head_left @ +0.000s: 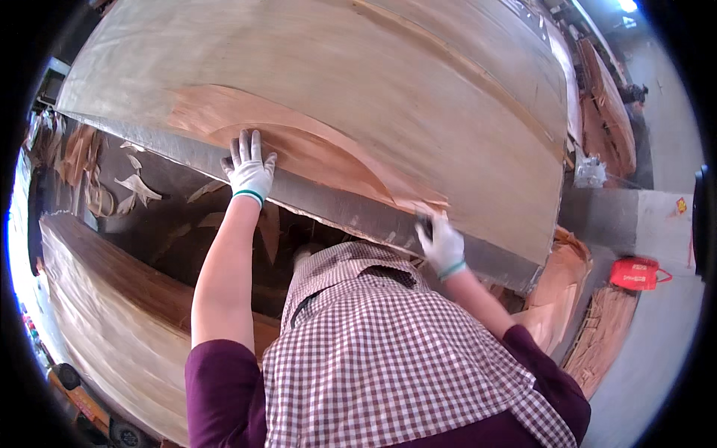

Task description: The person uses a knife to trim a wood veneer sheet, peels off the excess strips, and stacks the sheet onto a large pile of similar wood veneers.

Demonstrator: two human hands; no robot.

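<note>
A thin reddish-brown veneer piece (pixel 328 160) with a curved far edge lies on the pale veneer sheet (pixel 358 82) covering the large table. My left hand (pixel 251 166), in a white glove with a green cuff, lies flat with fingers spread on its near side, by the table's grey edge strip (pixel 328 196). Near the right end of the reddish piece is my right hand (pixel 442 243), gloved alike and blurred by motion. Its fingers are curled together around a small dark shape, too smeared to name.
Left of me stands a tall stack of veneer sheets (pixel 112 306). Veneer scraps (pixel 138 187) litter the dark floor beyond it. To the right are more reddish veneer sheets (pixel 556 287), a bundle of strips (pixel 601 336) and a red bag (pixel 635 274).
</note>
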